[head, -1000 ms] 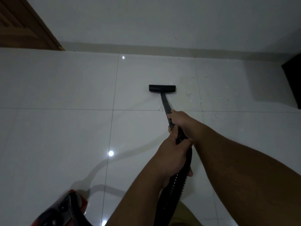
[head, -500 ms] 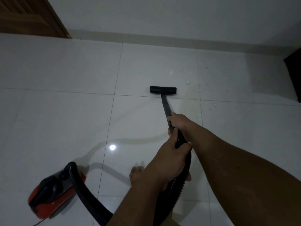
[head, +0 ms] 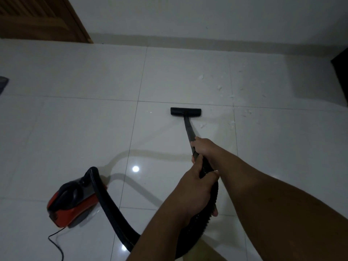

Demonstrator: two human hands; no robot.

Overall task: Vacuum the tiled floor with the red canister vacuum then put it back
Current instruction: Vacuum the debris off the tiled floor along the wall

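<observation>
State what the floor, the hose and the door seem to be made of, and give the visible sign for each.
Floor: glazed tile, probably ceramic or porcelain; grout lines and mirror-like light spots.
Hose: flexible black plastic or rubber; ribbed surface, bends in a curve.
Door: brown wood or wood-look panel; slatted grooves, matte finish.

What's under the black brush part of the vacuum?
The nozzle sits flat on the white floor, so anything beneath it is covered. Little white scraps lie beyond it and to its right, not yet sucked up. Both hands, left and right, hold the tube.
</observation>
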